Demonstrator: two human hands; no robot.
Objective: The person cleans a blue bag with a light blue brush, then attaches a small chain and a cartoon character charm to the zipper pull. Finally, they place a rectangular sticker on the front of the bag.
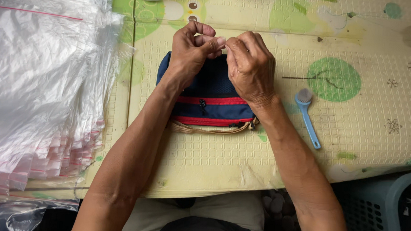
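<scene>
Both hands meet above the far edge of the navy pouch [211,99] with red zips, flat on the tabletop [212,162]. The left hand [190,51] and right hand [250,66] pinch fingertips together on something too small to tell.

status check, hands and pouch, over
Left hand and right hand pinching together at pouch top edge. Pouch flat on mat. Brush clear, right.
</scene>
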